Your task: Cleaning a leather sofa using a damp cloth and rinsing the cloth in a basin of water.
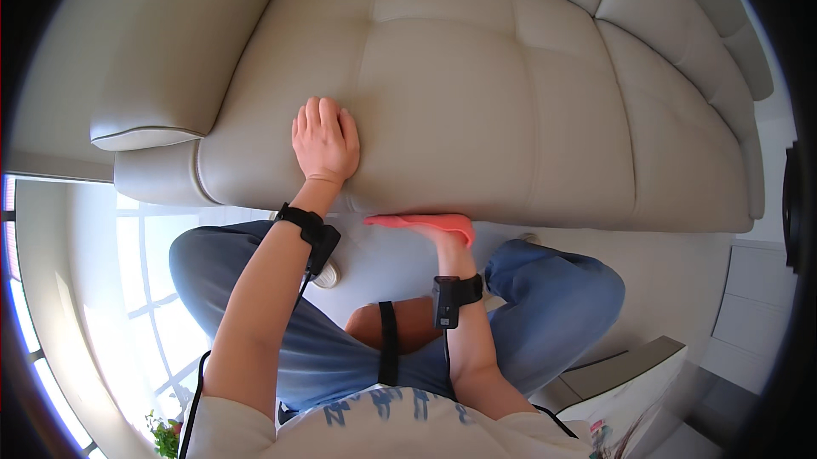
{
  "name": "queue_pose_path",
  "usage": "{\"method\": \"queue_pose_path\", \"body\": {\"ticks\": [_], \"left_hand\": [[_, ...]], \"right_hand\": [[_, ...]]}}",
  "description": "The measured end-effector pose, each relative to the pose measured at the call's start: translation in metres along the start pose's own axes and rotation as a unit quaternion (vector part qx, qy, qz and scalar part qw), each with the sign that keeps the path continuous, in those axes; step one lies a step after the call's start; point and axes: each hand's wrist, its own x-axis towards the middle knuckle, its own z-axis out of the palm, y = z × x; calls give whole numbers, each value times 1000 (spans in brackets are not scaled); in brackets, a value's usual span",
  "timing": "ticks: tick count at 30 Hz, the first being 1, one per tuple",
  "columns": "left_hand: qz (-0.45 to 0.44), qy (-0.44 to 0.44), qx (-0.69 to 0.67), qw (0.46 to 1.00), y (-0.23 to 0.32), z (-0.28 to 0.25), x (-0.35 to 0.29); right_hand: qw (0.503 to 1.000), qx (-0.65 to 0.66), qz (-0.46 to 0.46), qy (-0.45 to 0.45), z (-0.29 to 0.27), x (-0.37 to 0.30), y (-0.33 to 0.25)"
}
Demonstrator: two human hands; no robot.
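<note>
My left hand (pixel 326 142) rests palm down on the beige sofa's seat (pixel 451 102), close to its front edge. Its fingers lie against the upholstery, and nothing shows in its grasp. Lower down and to the right, my right hand (pixel 445 236) has a pink cloth (pixel 460 222) at the sofa's front, just under the seat's lip. The cloth and the sofa edge hide most of that hand's fingers. Part of the cloth stretches left along the edge.
A padded armrest (pixel 183 51) rises at the sofa's left end. My knees flank my right arm near the sofa front. A brown rounded seat (pixel 400 323) shows between my legs. At lower right stands a low table (pixel 613 370); a green plant (pixel 162 433) is at lower left.
</note>
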Motion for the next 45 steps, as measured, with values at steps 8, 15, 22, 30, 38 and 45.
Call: {"method": "queue_pose_path", "body": {"ticks": [8, 15, 22, 30, 38, 45], "left_hand": [[3, 11, 23, 1000, 6, 1, 2], [29, 23, 64, 997, 6, 4, 1], [33, -1, 66, 997, 7, 1, -1], [45, -22, 71, 996, 12, -2, 0], [59, -27, 79, 995, 11, -6, -1], [60, -29, 88, 994, 11, -7, 0]], "right_hand": [[942, -98, -305, 97, 4, -111, -95], [757, -120, -605, 216, -7, -38, -71], [746, 1, -613, 259, -18, -21, -42], [748, -47, -627, 214, -102, -87, -194], [790, -98, -580, 175, -187, -82, -232], [822, -118, -539, 141, -234, -70, -234]]}}
